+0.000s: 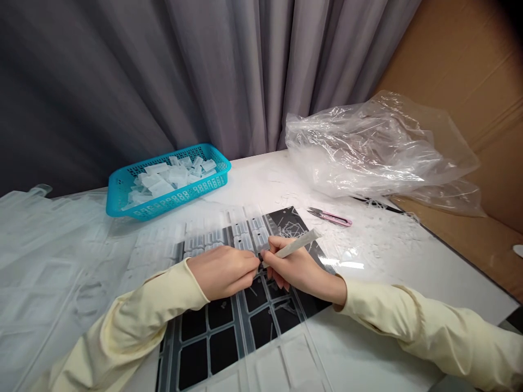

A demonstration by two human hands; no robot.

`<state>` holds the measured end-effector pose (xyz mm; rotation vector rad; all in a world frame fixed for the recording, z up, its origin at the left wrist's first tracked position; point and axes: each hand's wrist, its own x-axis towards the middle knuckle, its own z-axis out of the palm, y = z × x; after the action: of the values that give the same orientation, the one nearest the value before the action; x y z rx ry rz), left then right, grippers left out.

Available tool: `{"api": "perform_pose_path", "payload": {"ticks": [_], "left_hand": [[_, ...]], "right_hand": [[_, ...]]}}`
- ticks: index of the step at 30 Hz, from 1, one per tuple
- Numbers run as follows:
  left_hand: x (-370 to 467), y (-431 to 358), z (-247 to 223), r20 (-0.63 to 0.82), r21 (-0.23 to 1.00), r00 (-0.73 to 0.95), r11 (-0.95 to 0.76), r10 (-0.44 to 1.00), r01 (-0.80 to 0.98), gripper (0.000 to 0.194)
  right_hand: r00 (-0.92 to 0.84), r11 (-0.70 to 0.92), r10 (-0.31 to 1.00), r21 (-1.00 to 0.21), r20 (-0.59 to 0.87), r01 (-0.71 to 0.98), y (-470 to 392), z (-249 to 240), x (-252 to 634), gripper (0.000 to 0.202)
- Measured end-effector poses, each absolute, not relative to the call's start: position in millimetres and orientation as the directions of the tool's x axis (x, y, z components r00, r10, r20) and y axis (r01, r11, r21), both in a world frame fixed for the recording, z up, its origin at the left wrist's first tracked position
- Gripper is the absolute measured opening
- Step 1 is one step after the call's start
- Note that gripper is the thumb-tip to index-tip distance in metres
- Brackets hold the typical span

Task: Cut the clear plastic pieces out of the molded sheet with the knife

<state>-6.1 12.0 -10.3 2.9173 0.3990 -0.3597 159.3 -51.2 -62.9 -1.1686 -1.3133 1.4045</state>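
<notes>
My right hand [300, 272] is closed around a pale, pen-shaped tool [299, 243], its back end slanting up to the right and its tip hidden by the fingers. Close against that tip, my left hand [224, 270] pinches at something I cannot make out. Both hands are over a translucent plastic-looking sheet [240, 310] with rows of rectangular openings. Beyond the fingers, small translucent rectangular pieces [244, 241] still sit in the sheet's rows. A black mat [291, 218] lies beneath the sheet, with thin clear scraps on it.
A blue basket [169, 206] of loose translucent pieces stands at the back left. Pink-handled thread snips [330, 216] lie right of the mat, near scattered clear trimmings [368, 250]. A crumpled clear bag [376, 152] is at the back right. More translucent sheets [44, 283] cover the left side.
</notes>
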Motion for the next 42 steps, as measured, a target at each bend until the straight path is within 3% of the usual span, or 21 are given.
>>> {"api": "perform_pose_path", "payload": {"ticks": [7, 12, 16, 20, 23, 26, 29, 32, 37, 42], "left_hand": [[-6.0, 7.0, -7.9, -0.236, 0.040, 0.937, -0.961, 0.257, 0.273, 0.021], [-1.8, -3.7, -8.8, -0.253, -0.095, 0.895, -0.931, 0.366, 0.354, 0.021], [-3.9, -10.8, 2.2, -0.191, -0.114, 0.897, -0.917, 0.398, 0.383, 0.021], [-4.0, -14.2, 12.0, -0.080, -0.084, 0.851, -0.854, 0.519, 0.513, 0.013], [0.8, -15.4, 11.0, -0.080, -0.045, 0.690, -0.694, 0.720, 0.719, 0.017], [7.2, -17.5, 2.4, -0.169, -0.093, 0.545, -0.564, 0.821, 0.821, 0.038], [12.8, -20.8, -8.1, -0.210, -0.176, 0.541, -0.576, 0.815, 0.799, 0.051], [16.4, -22.8, -12.0, -0.222, -0.198, 0.566, -0.605, 0.794, 0.771, 0.050], [18.6, -21.3, -7.9, -0.292, -0.161, 0.588, -0.645, 0.754, 0.747, 0.045], [21.7, -22.2, -13.5, -0.225, -0.115, 0.518, -0.550, 0.825, 0.827, 0.039]], "right_hand": [[-0.159, -0.111, 0.981, -0.994, -0.109, -0.004, -51.6, -64.5, 160.7, 0.023], [-0.120, -0.114, 0.986, -0.993, -0.116, 0.020, -50.8, -60.4, 166.0, 0.029], [-0.087, 0.038, 0.996, -0.981, 0.022, 0.189, -54.0, -45.9, 177.1, 0.037], [-0.153, 0.250, 0.967, -0.860, 0.201, 0.445, -56.8, -46.0, 180.7, 0.033], [-0.257, 0.331, 0.938, -0.828, 0.234, 0.452, -58.8, -55.1, 176.1, 0.020], [-0.289, 0.358, 0.926, -0.814, 0.244, 0.459, -61.3, -60.4, 169.0, 0.024], [-0.279, 0.349, 0.932, -0.786, 0.232, 0.511, -63.3, -60.2, 162.5, 0.023], [-0.260, 0.324, 0.942, -0.768, 0.211, 0.552, -63.9, -58.8, 157.5, 0.020], [-0.241, 0.319, 0.946, -0.766, 0.218, 0.559, -64.3, -59.4, 155.1, 0.019], [-0.218, 0.307, 0.951, -0.768, 0.221, 0.562, -65.8, -61.7, 157.8, 0.017]]}}
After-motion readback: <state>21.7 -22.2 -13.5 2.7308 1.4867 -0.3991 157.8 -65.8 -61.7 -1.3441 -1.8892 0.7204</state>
